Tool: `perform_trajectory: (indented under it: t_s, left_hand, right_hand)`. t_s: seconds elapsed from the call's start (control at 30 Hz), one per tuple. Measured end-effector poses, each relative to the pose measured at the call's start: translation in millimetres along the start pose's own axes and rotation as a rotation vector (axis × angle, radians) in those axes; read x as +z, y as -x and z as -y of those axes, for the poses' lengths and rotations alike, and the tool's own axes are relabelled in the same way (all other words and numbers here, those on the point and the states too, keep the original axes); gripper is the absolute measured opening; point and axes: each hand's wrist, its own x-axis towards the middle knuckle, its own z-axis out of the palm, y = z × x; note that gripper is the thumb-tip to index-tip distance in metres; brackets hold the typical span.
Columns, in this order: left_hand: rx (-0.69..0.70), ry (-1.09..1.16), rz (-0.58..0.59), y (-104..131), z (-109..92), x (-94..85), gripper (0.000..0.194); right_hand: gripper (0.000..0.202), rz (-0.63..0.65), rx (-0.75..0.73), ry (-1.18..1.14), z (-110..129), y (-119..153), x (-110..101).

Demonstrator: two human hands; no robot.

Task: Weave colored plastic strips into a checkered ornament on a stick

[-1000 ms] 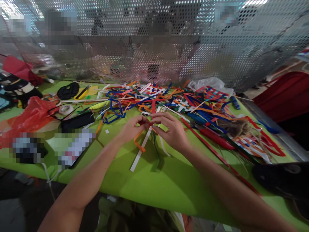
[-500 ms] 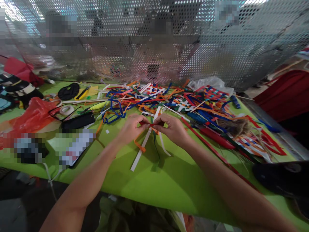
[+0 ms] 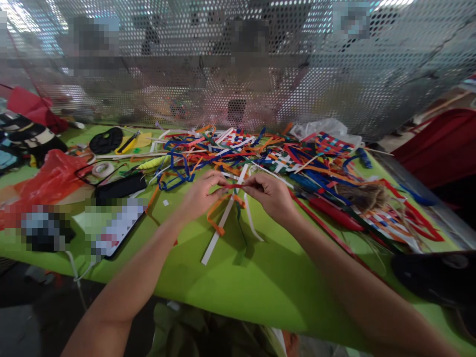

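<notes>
Between my two hands a narrow red strip point(image 3: 235, 186) is stretched level above the green table. My left hand point(image 3: 204, 194) pinches its left end with thumb and fingers, and my right hand point(image 3: 270, 197) pinches it a little further right. Under and around the fingertips lie loose strips: a long straight white strip point(image 3: 217, 235), a bent orange strip point(image 3: 213, 225), a dark green strip point(image 3: 241, 230) and a curved white strip point(image 3: 253, 223). Where these strips cross is partly hidden by my fingers.
A tangle of coloured strips point(image 3: 223, 151) with woven pieces covers the table's back. To the left lie a phone point(image 3: 121, 230), a black case point(image 3: 121, 188), a tape roll point(image 3: 103, 169) and an orange plastic bag point(image 3: 55, 171). A perforated metal screen point(image 3: 208, 94) stands behind.
My hands have moved slightly apart, and more of the red strip shows between the fingertips. The strips on the table lie nearly as before.
</notes>
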Motion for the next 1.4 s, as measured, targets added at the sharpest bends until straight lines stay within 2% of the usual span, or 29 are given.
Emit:
perform_trajectory:
  t_s: [0.33, 0.5, 0.77, 1.03, 1.4]
  left_hand:
    - [-0.203, 0.129, 0.007, 3.3, 6.1, 6.3, 0.012]
    - [-0.262, 0.107, 0.028, 2.8, 4.8, 5.3, 0.016]
    - [-0.239, 0.008, 0.010, 7.0, -2.3, 14.5, 0.014]
    - [-0.264, -0.083, 0.046, 10.6, -23.0, 23.0, 0.014]
    - [-0.238, -0.150, 0.024, 14.2, -27.9, 28.9, 0.014]
  right_hand:
    - [0.009, 0.052, -0.038, -0.025, 16.7, 3.9, -1.8]
    - [0.009, 0.069, -0.046, 0.007, 14.5, 2.6, -2.4]
    - [0.010, -0.031, -0.040, 0.102, 6.9, -1.0, 3.2]
    - [0.014, -0.097, -0.067, 0.251, 1.6, -3.2, 14.5]
    - [0.011, -0.111, 0.013, 0.214, -3.0, -4.4, 13.6]
